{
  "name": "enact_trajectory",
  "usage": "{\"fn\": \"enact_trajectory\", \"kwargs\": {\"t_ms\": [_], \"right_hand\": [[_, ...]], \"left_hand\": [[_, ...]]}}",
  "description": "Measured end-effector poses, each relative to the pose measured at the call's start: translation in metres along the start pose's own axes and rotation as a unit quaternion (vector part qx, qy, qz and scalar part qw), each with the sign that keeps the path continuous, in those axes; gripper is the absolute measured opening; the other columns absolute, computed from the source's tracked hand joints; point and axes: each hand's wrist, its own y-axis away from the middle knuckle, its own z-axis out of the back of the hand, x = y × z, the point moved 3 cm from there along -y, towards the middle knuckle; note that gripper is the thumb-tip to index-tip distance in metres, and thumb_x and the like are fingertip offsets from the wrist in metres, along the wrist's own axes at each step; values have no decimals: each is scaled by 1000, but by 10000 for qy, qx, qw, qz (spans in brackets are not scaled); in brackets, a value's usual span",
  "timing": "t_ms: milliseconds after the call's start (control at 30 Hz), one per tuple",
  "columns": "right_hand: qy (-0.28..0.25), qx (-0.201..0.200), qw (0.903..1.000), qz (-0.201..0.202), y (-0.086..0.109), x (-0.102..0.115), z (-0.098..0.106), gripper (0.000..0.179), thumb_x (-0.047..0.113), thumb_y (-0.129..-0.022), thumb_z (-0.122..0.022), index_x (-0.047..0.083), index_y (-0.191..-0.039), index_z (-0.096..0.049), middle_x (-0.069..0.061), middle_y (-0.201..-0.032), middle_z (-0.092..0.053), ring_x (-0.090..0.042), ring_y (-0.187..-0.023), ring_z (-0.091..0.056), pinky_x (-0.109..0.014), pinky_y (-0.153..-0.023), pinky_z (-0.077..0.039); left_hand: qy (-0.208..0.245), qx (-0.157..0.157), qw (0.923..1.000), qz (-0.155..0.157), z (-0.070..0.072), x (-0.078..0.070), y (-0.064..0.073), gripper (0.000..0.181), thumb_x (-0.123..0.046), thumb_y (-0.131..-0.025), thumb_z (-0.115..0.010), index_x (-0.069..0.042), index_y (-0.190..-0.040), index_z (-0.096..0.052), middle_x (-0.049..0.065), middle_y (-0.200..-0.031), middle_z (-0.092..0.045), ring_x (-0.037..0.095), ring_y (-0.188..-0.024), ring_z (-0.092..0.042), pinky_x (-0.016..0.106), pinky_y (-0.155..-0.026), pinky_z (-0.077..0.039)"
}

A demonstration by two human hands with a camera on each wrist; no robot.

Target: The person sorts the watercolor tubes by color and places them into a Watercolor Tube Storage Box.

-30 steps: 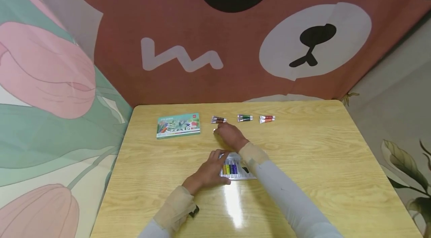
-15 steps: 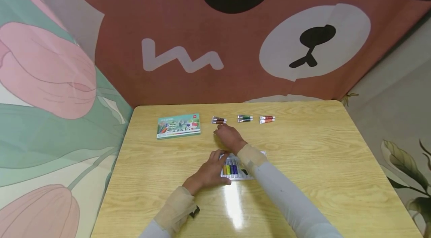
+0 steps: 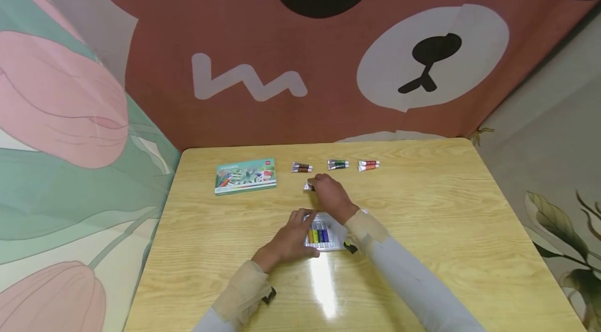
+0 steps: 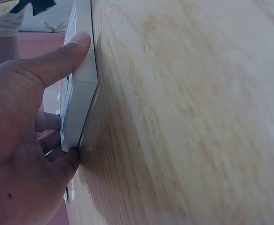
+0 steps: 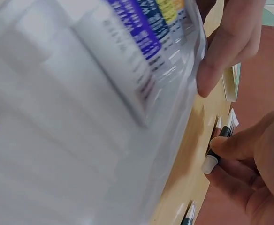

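Observation:
My left hand [image 3: 292, 238] grips the left end of a white plastic tray [image 3: 339, 243], its thumb on the near edge and fingers round the far side. In the tray lie yellow, lime, blue and purple paint tubes [image 3: 318, 236]; the right wrist view also shows a white tube [image 5: 113, 51] beside the purple one. Just beyond the tray, my right hand [image 3: 334, 196] pinches a black paint tube [image 5: 225, 132] with a white cap between thumb and fingers. From the head view only the silvery end of that tube shows.
A green illustrated paint box [image 3: 246, 176] lies at the back left of the wooden table [image 3: 446, 227]. Along the back sit a brown pair of tubes [image 3: 301, 167], a green pair [image 3: 338, 165] and a red-orange pair [image 3: 368, 165]. A printed fabric wall [image 3: 244, 123] rises behind.
My right hand has shifted slightly right, away from the brown tubes, and more of the pinched tube's end shows left of its fingers. The left hand keeps its grip on the tray.

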Motion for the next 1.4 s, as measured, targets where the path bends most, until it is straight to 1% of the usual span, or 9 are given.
{"fn": "enact_trajectory", "kwargs": {"t_ms": [167,367,467,600,700,767,1000,1133,1400], "right_hand": [[-107,-233,9997,-1,10,-7,1,33,-10,-90,-65,6,-118,-75,-8,-107,-70,-25,-106,-67,-36,-92,-59],[-892,-433,9947,-284,28,-11,9,30,-10,-90,-65,5,-113,-76,-9,-101,-73,-25,-97,-70,-39,-85,-60],[-1525,-437,9847,-721,43,-11,15,24,-5,-89,-69,3,-110,-77,-11,-100,-75,-25,-92,-72,-39,-81,-60],[-2331,-324,9610,-1454,68,-9,21,21,-1,-87,-74,0,-108,-77,-12,-99,-77,-26,-91,-74,-40,-80,-61],[-2701,-160,9450,-1838,85,-8,19,21,2,-85,-77,0,-106,-77,-10,-96,-78,-24,-90,-73,-40,-81,-60],[-2807,-70,9387,-1999,95,-7,15,22,3,-82,-79,1,-104,-78,-8,-93,-77,-22,-87,-72,-38,-79,-60],[-2595,-376,9363,-2334,119,-9,3,19,3,-72,-82,1,-91,-78,-3,-77,-74,-15,-74,-66,-33,-70,-56],[-2710,-527,9313,-2375,121,-4,-1,17,3,-73,-84,0,-89,-78,-4,-76,-73,-16,-72,-65,-33,-68,-55],[-2259,-600,9427,-2379,120,6,-9,9,6,-80,-81,0,-86,-77,-5,-75,-73,-16,-68,-63,-31,-59,-50]], "left_hand": [[-12,37,10000,27,-1,0,0,111,-46,-81,-84,-8,-164,-21,7,-162,-30,22,-144,-31,33,-100,-53],[76,17,10000,44,-2,1,-1,111,-45,-80,-85,-7,-164,-22,7,-162,-31,23,-146,-31,34,-101,-53],[73,24,10000,45,-2,1,1,112,-45,-80,-86,-7,-164,-22,7,-162,-31,24,-146,-31,35,-100,-53],[74,38,10000,55,-2,1,3,112,-46,-80,-85,-8,-164,-21,7,-162,-31,24,-146,-31,35,-99,-54],[108,-17,9999,61,-1,1,4,113,-45,-79,-86,-8,-164,-22,7,-161,-32,24,-144,-33,35,-98,-55],[141,-50,9999,68,1,1,4,112,-44,-79,-86,-7,-164,-22,7,-161,-31,23,-144,-33,36,-98,-55],[205,-128,9997,-75,4,2,2,112,-44,-80,-86,-6,-163,-23,8,-162,-31,26,-146,-32,39,-99,-55],[215,-123,9997,-59,4,4,2,112,-44,-80,-86,-6,-163,-22,8,-163,-30,26,-146,-31,38,-99,-54],[271,-71,9996,-73,3,1,2,111,-43,-81,-85,-6,-164,-22,7,-163,-29,25,-147,-30,36,-97,-54]]}}
